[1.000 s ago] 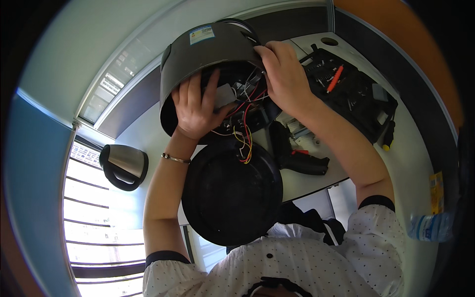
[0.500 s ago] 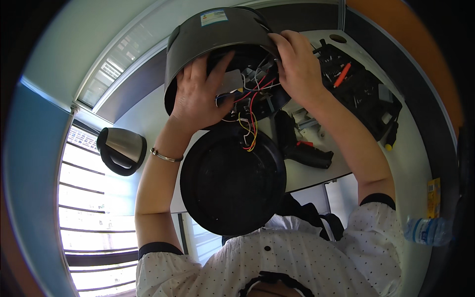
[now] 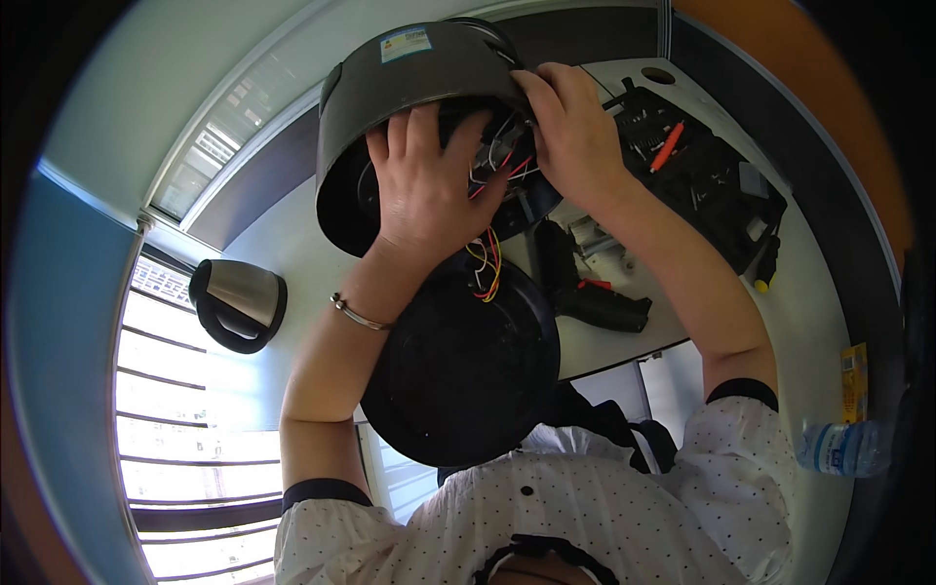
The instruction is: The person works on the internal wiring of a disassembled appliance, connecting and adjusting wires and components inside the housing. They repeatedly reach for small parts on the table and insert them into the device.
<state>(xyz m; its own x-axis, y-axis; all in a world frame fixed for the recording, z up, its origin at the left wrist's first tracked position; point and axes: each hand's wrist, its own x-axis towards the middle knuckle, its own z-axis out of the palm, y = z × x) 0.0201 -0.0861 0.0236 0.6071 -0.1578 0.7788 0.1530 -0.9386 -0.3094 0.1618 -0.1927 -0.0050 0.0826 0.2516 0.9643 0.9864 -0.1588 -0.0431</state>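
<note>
A dark grey, drum-shaped cooker housing (image 3: 409, 78) lies tipped on the far part of the desk, its open underside facing me. My left hand (image 3: 429, 180) reaches into that opening with fingers stretched out and thumb apart; the fingertips are partly hidden inside by the wires. My right hand (image 3: 575, 136) grips the housing's right rim, thumb inside and fingers outside. Red, white and yellow wires (image 3: 495, 263) run from the housing to a round black base cover (image 3: 458, 375), which hangs over the near edge of the desk in front of me.
Right of the cover lies a black cordless drill (image 3: 595, 292). Beyond it is an open black tool case (image 3: 721, 185) with a red-handled screwdriver (image 3: 668, 146). A steel kettle (image 3: 239, 304) stands at left; a water bottle (image 3: 843, 448) and yellow box (image 3: 854, 385) are at far right.
My left hand has moved right inside the housing, over the wires, and the forearm swung right across the cover's edge. The housing has shifted slightly left with my right hand still on its rim.
</note>
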